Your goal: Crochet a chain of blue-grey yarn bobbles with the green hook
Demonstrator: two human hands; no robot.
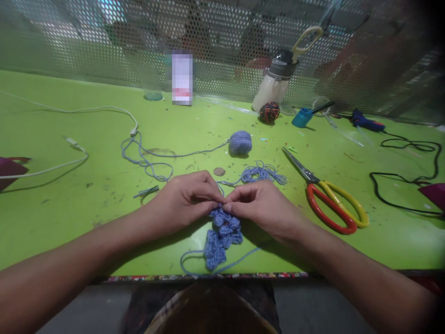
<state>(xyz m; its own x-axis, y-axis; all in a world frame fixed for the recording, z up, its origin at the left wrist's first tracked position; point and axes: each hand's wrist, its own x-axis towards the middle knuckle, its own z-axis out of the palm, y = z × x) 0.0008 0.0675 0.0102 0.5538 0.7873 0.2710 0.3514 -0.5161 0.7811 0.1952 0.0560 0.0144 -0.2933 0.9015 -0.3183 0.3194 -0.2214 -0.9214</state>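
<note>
Both hands meet over a blue crocheted piece with ruffled, petal-like folds, near the table's front edge. My left hand pinches its upper end between thumb and fingers. Right beside it, my right hand pinches the same end, fingertips almost touching the left ones. A thin metal hook or needle shows just beyond the fingertips; whether a hand touches it I cannot tell. A loose bundle of blue yarn lies behind my right hand. The blue yarn ball sits farther back, its strand running left.
Scissors with red and yellow handles lie at right. Along the back stand a bottle, a dark multicoloured yarn ball, a blue pot and a glue gun. A phone leans on the perforated panel. A white cable crosses left.
</note>
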